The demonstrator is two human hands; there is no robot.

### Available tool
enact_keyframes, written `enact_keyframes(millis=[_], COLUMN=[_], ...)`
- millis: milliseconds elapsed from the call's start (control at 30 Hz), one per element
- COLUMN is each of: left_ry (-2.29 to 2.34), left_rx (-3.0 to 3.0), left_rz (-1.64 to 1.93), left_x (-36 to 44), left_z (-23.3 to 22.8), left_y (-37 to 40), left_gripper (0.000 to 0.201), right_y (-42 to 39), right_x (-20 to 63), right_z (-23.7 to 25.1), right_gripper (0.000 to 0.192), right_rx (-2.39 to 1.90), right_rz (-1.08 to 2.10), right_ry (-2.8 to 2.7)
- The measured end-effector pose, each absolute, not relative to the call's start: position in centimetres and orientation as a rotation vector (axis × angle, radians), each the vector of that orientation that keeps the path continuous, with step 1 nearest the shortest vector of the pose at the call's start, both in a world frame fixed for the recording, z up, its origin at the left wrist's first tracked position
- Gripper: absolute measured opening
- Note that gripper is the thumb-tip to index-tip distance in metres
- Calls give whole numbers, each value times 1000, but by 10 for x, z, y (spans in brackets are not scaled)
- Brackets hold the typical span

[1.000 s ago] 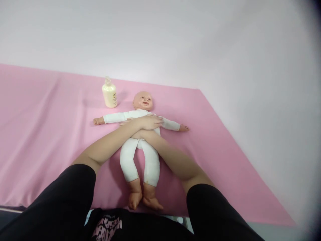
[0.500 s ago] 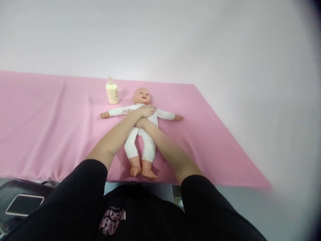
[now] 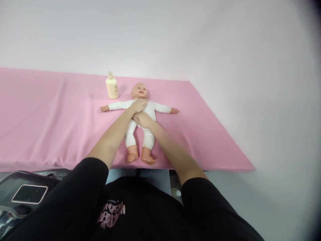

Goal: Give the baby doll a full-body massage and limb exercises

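I've drawn the left hand (image 3: 140,104) and right hand (image 3: 143,118) inward, seemingly centring contact on the doll (image 3: 151,109), feet (image 3: 147,160) by the desk (image 3: 215,144)'s near edge; each grip lies flattened, pinching nothing.

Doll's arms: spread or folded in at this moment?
Spread. The doll's arms stretch out to either side over the pink cloth; the person's left hand and right hand lie on its torso.

A black shirt (image 3: 147,211) with plain short sleeves (image 3: 200,201) carries stylised pink lettering (image 3: 113,213) in front.
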State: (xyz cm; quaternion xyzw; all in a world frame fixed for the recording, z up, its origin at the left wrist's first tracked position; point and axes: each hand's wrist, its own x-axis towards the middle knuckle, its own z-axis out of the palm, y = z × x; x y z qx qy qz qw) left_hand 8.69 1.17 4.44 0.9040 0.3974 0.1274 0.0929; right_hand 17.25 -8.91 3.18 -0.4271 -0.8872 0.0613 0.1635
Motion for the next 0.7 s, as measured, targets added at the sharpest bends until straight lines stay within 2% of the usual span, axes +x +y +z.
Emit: enact_keyframes(millis=[100, 367, 467, 567, 633, 700], left_ry=[1200, 1276, 1349, 1399, 1327, 1220], left_rx=[2659, 2602, 2596, 2581, 2622, 2661], left_rz=[435, 456, 472, 489, 524, 596], left_x=[76, 57, 49, 47, 51, 58], left_z=[40, 31, 31, 30, 26, 22], left_y=[9, -6, -20, -38, -49, -57], left_gripper=[55, 56, 57, 59, 58, 57], right_y=[-90, -95, -99, -103, -103, -99], right_x=[180, 195, 200, 201, 200, 198], right_z=[27, 20, 17, 16, 20, 25], right_gripper=[39, 39, 42, 45, 52, 51], right_rx=[-1118, -1013, -1147, -1303, -1290, -1214], right_rz=[136, 262, 277, 151, 101, 139], right_ry=[-2559, -2322, -2084, -1789, -1811, -2021])
